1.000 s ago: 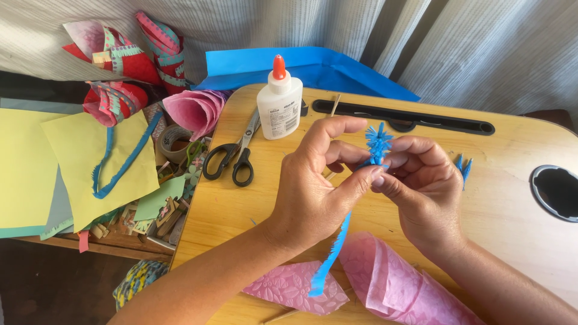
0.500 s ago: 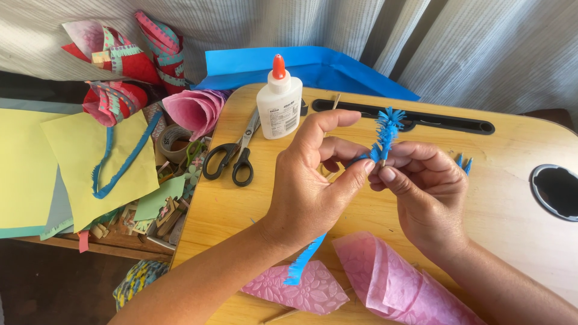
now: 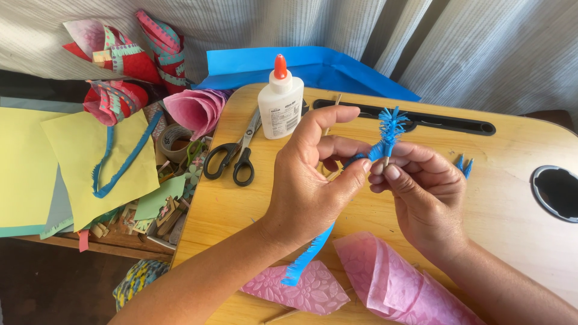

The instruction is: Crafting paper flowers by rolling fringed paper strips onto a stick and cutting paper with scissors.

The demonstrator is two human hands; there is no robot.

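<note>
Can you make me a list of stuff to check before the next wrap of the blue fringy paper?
1. Right hand pinches the stick under the fringed blue tuft: ok.
2. Left hand holds the blue fringe strip: ok.
3. Strip's loose end hangs free, not snagged on the pink paper cones: ok.
4. Glue bottle upright, cap on: ok.
5. Scissors lying away from both hands: ok.
6. Glue on strip: cannot tell.

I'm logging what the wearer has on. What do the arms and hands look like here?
Both forearms are bare, with no sleeves in view. The left hand and right hand wear no gloves, and no rings, watch or bracelets show. The fingernails look short and unpainted.
</note>
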